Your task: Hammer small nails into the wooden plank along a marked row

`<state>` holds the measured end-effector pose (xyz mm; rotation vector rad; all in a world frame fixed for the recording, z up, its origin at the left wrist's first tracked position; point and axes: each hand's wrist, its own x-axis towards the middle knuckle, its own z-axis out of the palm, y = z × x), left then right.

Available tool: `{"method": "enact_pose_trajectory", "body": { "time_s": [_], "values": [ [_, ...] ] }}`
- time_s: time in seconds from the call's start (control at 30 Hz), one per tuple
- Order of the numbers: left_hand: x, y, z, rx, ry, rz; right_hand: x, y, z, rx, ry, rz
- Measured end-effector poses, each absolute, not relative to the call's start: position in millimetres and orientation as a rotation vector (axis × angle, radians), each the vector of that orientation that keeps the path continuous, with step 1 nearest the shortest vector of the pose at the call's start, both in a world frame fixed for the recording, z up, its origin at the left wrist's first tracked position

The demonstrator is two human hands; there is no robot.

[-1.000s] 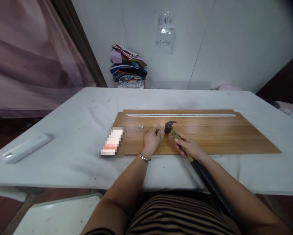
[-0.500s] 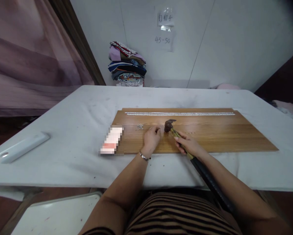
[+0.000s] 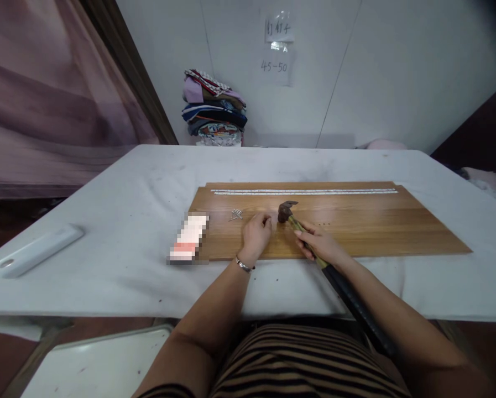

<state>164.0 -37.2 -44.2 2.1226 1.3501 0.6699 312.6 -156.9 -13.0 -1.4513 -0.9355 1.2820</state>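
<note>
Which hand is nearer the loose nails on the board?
Left. The left hand rests on the board just right of the loose nails; the right hand grips the hammer farther right.

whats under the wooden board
The wooden board lies flat on the white table, which shows all around it. Anything directly beneath the board is covered and cannot be seen.

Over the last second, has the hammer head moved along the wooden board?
No. The hammer head stays beside the left hand, at the same spot on the wooden board.
</note>
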Motion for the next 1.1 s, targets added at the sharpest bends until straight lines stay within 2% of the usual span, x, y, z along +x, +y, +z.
{"method": "enact_pose_trajectory", "body": {
  "time_s": [1.1],
  "values": [
    [164.6, -35.3, -46.4, 2.139, 1.367, 0.655, 310.5, -155.5, -12.8, -1.419, -0.948, 1.276]
  ]
}}
